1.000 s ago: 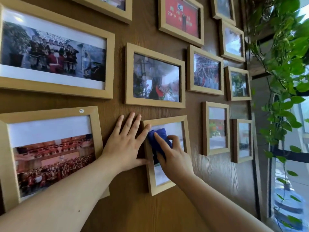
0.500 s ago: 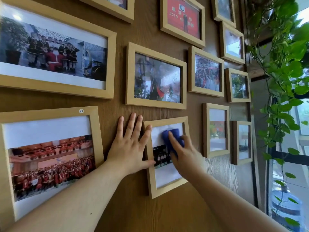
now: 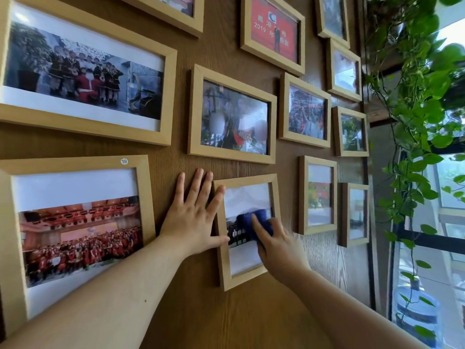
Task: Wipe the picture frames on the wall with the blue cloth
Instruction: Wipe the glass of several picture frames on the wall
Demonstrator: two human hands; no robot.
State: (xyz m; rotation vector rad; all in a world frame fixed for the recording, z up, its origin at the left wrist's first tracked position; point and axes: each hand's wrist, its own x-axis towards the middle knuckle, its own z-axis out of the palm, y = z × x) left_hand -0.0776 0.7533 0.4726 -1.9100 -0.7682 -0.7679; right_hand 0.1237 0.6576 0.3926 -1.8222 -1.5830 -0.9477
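A small upright wooden picture frame (image 3: 224, 270) hangs low on the brown wood wall. My right hand (image 3: 279, 245) presses the blue cloth (image 3: 254, 220) against the middle of its glass. My left hand (image 3: 195, 220) lies flat with fingers spread on the wall, its index finger and thumb resting on the frame's left edge. Several other light wooden frames hang around it, among them a large frame (image 3: 141, 182) at the lower left and a landscape frame (image 3: 193, 112) right above.
A trailing green plant (image 3: 417, 117) hangs down the right side beside a window. A blue water jug (image 3: 415, 313) stands at the lower right. Two narrow frames (image 3: 302, 197) hang just right of my right hand.
My right hand has dragged the blue cloth from the upper left of the glass rightward and then down to its middle. My left hand stays flat on the frame's left edge.
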